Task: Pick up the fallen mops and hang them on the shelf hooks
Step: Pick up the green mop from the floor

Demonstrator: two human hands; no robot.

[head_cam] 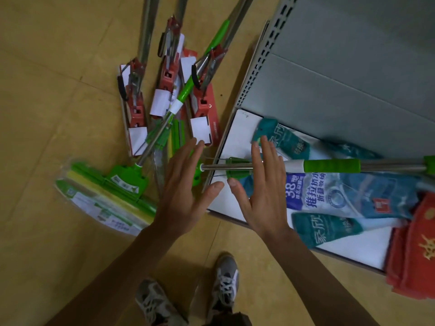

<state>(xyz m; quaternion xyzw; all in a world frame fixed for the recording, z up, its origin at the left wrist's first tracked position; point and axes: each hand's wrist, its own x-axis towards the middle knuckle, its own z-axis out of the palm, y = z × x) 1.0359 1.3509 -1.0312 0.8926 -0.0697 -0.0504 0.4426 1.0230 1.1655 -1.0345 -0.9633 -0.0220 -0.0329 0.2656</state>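
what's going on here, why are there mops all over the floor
A person stands over a pile of fallen mops on the floor, beside a shelf. The left hand and right hand are both open, fingers spread, holding nothing. The right hand is over the metal pole of a green-handled mop lying across the shelf's teal packages; contact is unclear. Nothing is picked up yet.

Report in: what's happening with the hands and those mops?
Left grip, right grip open, holding nothing. Green-handled mop lies across bottom shelf, under right grip. Red mops piled on floor.
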